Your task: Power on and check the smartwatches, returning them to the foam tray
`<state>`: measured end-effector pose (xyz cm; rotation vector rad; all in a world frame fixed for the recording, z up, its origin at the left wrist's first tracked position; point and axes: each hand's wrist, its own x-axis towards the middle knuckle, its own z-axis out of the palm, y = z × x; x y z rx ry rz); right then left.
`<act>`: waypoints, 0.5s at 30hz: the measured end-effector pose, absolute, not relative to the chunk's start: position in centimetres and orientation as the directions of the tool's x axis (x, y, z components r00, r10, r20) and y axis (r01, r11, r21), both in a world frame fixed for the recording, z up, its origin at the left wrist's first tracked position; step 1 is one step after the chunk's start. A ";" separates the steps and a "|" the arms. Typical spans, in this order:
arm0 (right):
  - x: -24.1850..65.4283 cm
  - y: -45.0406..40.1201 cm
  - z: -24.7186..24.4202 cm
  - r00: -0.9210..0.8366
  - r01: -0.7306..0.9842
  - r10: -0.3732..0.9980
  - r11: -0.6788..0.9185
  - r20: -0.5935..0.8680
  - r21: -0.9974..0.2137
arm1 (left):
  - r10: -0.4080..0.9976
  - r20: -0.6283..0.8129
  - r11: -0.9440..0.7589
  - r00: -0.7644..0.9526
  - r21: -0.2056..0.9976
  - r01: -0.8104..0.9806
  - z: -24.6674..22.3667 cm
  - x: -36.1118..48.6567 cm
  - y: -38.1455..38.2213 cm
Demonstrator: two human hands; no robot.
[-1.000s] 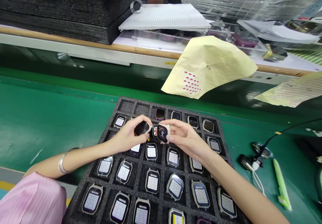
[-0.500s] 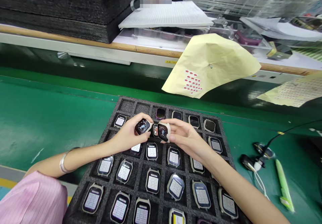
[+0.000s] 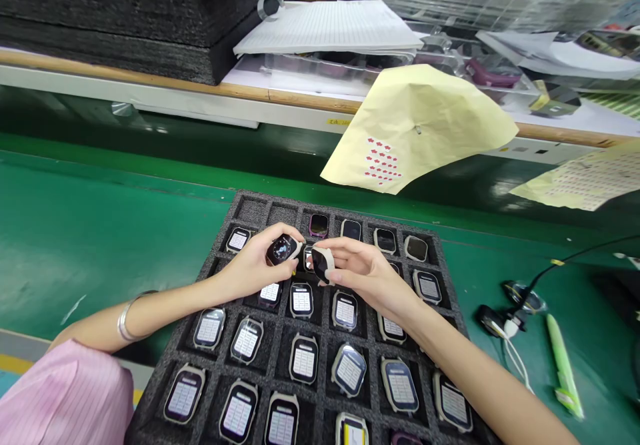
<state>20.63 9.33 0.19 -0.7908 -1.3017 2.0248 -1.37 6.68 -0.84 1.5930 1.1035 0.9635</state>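
Observation:
My left hand (image 3: 257, 262) pinches a smartwatch body (image 3: 281, 250) whose dark screen shows a lit dial and faces up. In my right hand (image 3: 360, 268), a second, beige-cased smartwatch body (image 3: 321, 264) is held by its edges and turned partly side-on. Both watches have no straps and are held close together over a black foam tray (image 3: 159, 392). Below my hands, rows of similar watches sit in the tray's square compartments, many with white grid-like screens. In the far row, a purple-cased watch (image 3: 319, 226) has a dark screen. My hands partly cover some middle compartments.
The tray lies on a green tabletop (image 3: 100, 232). Beyond it runs a raised shelf with black foam blocks (image 3: 140, 25), papers (image 3: 335, 28) and a hanging yellow sheet (image 3: 420, 125). At right are cables (image 3: 520, 358) and a green pen-like object (image 3: 563, 365). A person sits behind the shelf.
My right hand has tilted its watch, so the screen looks darker and more of the beige side shows. My left hand and its watch have barely moved.

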 end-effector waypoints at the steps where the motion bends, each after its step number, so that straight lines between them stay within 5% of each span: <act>1: 20.7 9.4 0.2 -0.642 -0.162 0.750 -0.334 -0.158 -0.928 | 0.955 0.085 -0.150 0.285 0.965 0.214 -0.8 -1.4 6.7; 15: 20.9 9.2 0.6 -0.628 -0.147 0.767 -0.286 -0.134 -0.947 | 0.935 0.141 -0.222 0.327 0.949 0.225 0.9 -1.4 5.5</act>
